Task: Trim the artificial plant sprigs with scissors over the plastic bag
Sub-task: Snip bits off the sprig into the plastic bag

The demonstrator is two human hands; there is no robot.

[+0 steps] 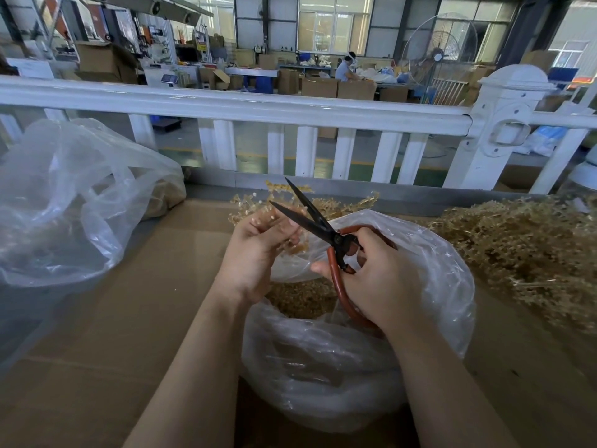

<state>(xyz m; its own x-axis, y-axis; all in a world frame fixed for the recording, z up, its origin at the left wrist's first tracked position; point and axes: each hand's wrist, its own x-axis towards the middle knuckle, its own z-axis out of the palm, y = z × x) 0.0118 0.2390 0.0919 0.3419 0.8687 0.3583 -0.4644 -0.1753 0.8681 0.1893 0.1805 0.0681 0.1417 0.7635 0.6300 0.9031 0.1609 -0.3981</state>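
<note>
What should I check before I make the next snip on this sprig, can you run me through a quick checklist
1. Scissors blades open: ok, they stand apart in a V.
2. Right hand grip on the red handles: ok, fingers curl round them.
3. Left hand holds the sprig: ok, stems pinched, tips fanning upward.
4. Left hand's fingers away from the blades: cannot tell, they look very close to the lower blade.
5. Plastic bag open beneath the cut: ok, trimmings already lie inside.
6. Stem seated between the blades: cannot tell.
</note>
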